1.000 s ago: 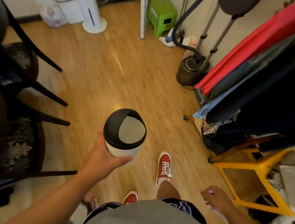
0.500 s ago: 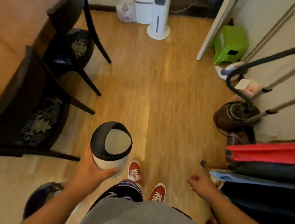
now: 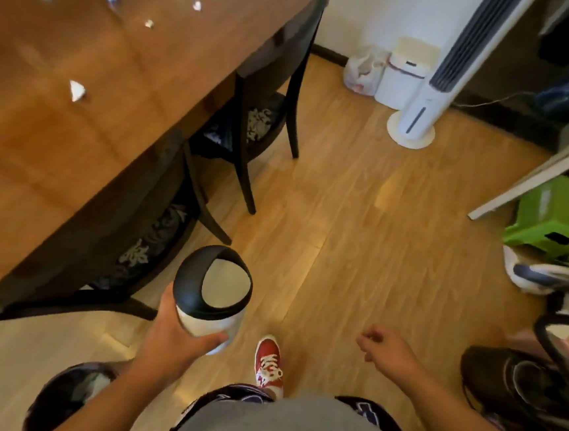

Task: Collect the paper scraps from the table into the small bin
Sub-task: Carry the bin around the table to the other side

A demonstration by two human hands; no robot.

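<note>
Head view looks down on a person standing on a wooden floor (image 3: 363, 201). At about 7 o'clock the left hand (image 3: 172, 339) has its grip clamped on the small bin (image 3: 212, 291) — fingers wrapped around the white lower body, thumb across the front. The bin has a black domed top with a pale swing flap, and it is held upright in the air above the floor, just beside the corner of the bench (image 3: 75, 149). The right hand (image 3: 388, 350) hangs at about 5 o'clock with nothing in it, fingers loosely curled and a little apart.

The bench fills the 10 o'clock part of the view. On its brown shiny top lie the paper scraps (image 3: 76, 90) — one white piece near the middle, several more far up at 11 o'clock, blurred and well apart from each other. Two dark chairs (image 3: 250, 123) stand pushed under the bench edge. A red shoe (image 3: 268, 363) shows at 6 o'clock, and a white tower fan (image 3: 423, 103) stands at 1 o'clock.
</note>
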